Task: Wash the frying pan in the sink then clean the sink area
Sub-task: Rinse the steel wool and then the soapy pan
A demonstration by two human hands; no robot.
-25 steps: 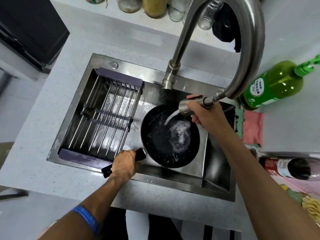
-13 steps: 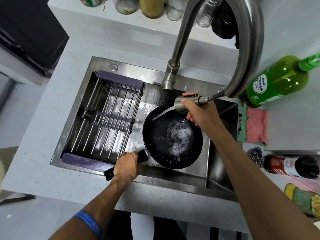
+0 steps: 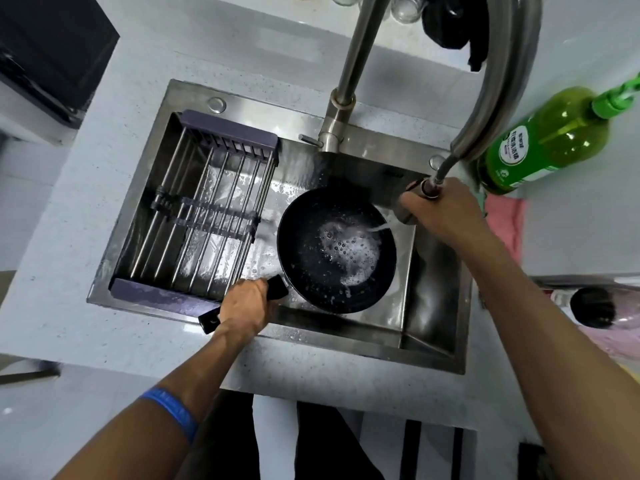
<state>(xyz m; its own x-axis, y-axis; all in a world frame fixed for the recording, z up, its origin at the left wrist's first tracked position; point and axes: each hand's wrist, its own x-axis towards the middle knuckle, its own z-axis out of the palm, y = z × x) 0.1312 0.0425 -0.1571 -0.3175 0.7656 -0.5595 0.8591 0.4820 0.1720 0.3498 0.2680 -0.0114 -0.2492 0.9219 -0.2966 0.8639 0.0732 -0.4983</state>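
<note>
left hand (image 3: pixel 247 303) fingers hold pan (image 3: pixel 336 251) handle at 7 o'clock | right hand (image 3: pixel 443 213) fingers hold sprayer (image 3: pixel 412 202) at 2 o'clock | water hits pan

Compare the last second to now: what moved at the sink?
The right hand swung the pull-out spray head from the frying pan's far rim to its right side, so the water now enters from the right and the foam has spread across the pan. Nothing was taken up or let go. Unchanged: the left hand grips the pan handle, and the pan sits in the sink.
</note>
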